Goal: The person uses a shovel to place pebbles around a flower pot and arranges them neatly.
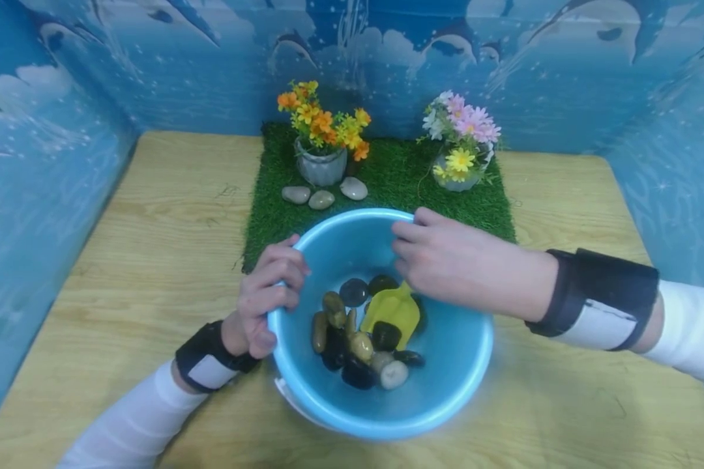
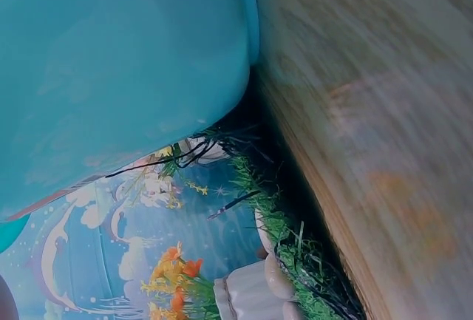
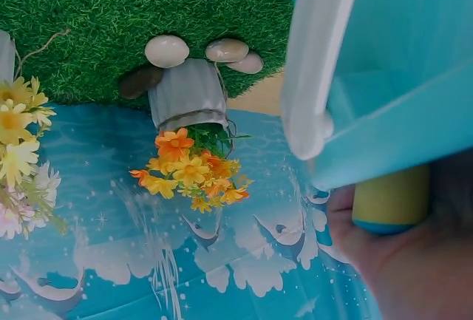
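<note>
A light blue bucket [image 1: 381, 426] stands tilted toward the camera, with several wet dark, brown and pale stones [image 1: 360, 346] at its bottom. My left hand [image 1: 272, 290] grips its left rim, fingers curled over the edge. Inside, a yellow toy shovel [image 1: 400, 306] lies among the stones, and one black stone rests on its scoop. My right hand [image 1: 446, 257] holds the shovel's handle at the bucket's far right side. In the right wrist view, the yellow handle [image 3: 392, 194] with a blue end shows within the hand. The right fingertips are partly hidden in the head view.
Behind the bucket lies a green turf mat [image 1: 387, 172]. On it stand a pot of orange flowers [image 1: 322, 163], a pot of pink and yellow flowers [image 1: 460, 172] and loose pale stones [image 1: 321, 199]. A blue dolphin-print backdrop [image 1: 358, 71] encloses the wooden table [image 1: 152, 260].
</note>
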Available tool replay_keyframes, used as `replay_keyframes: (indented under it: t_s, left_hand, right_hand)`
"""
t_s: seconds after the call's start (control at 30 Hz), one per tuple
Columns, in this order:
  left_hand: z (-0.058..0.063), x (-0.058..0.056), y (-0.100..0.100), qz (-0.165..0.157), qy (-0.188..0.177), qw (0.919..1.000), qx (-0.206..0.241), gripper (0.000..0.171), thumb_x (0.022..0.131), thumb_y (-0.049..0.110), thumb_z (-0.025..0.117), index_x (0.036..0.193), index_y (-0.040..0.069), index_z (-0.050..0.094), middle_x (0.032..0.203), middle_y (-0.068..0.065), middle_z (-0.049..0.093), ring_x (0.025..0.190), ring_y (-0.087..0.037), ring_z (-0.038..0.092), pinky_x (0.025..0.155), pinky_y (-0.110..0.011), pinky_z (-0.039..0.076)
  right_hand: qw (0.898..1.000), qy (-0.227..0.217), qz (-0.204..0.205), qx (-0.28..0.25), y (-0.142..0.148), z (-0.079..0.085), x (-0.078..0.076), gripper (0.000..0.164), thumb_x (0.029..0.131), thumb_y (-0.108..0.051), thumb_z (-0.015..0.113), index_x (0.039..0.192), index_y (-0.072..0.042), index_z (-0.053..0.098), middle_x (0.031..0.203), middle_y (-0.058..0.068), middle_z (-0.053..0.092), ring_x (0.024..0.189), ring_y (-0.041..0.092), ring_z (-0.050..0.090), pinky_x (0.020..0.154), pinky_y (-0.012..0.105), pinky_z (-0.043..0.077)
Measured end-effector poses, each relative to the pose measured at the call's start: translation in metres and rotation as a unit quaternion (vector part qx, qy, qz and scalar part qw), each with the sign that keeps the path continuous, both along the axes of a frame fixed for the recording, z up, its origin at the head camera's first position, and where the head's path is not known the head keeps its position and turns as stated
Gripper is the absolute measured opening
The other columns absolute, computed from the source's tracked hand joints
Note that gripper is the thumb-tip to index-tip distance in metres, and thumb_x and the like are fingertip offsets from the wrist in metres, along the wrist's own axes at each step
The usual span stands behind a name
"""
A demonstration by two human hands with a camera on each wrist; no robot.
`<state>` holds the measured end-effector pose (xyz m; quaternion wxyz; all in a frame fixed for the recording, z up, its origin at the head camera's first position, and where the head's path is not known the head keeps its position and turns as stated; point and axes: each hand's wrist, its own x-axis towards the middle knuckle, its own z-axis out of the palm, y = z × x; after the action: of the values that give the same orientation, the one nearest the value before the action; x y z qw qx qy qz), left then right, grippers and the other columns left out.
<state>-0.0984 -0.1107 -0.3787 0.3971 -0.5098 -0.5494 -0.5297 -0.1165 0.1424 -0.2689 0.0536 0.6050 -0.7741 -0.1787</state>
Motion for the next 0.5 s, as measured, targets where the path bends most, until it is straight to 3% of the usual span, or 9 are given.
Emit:
replay_keyframes:
  t_s: [0.07, 0.23, 0.5]
  left_hand:
    - [0.0001, 0.0002, -0.0005, 0.001, -0.002, 1.0, -0.002, 0.056, 0.102, 0.046, 0.031, 0.061, 0.01, 0.044, 0.067, -0.011, 0.048, 0.08, -0.034, 0.05, 0.106, -0.048, 0.036]
    - [0.0002, 0.0011, -0.0023, 0.001, -0.009, 0.9999, -0.01, 0.057, 0.103, 0.047, 0.029, 0.061, 0.011, 0.044, 0.068, -0.011, 0.048, 0.081, -0.034, 0.049, 0.107, -0.048, 0.035]
    - [-0.0001, 0.0008, -0.002, 0.001, -0.007, 0.9999, -0.012, 0.056, 0.103, 0.046, 0.029, 0.062, 0.011, 0.043, 0.068, -0.011, 0.047, 0.081, -0.034, 0.049, 0.107, -0.048, 0.036]
  right_hand:
    - [1.0, -0.018, -0.003, -0.013, 0.0007, 0.0003, -0.0006, 0.018, 0.082, -0.024, 0.08, 0.081, -0.011, 0.067, 0.078, 0.002, 0.058, 0.075, 0.021, 0.039, 0.068, 0.034, 0.032]
    - [0.991, -0.113, -0.007, -0.071, 0.0018, -0.0022, -0.0002, 0.031, 0.09, -0.044, 0.07, 0.085, -0.013, 0.067, 0.079, -0.002, 0.058, 0.075, 0.018, 0.04, 0.071, 0.033, 0.032]
    - [0.974, -0.186, -0.019, -0.128, 0.0102, -0.0018, -0.002, 0.024, 0.091, -0.04, 0.07, 0.093, -0.015, 0.069, 0.088, -0.004, 0.061, 0.082, 0.015, 0.047, 0.076, 0.033, 0.038]
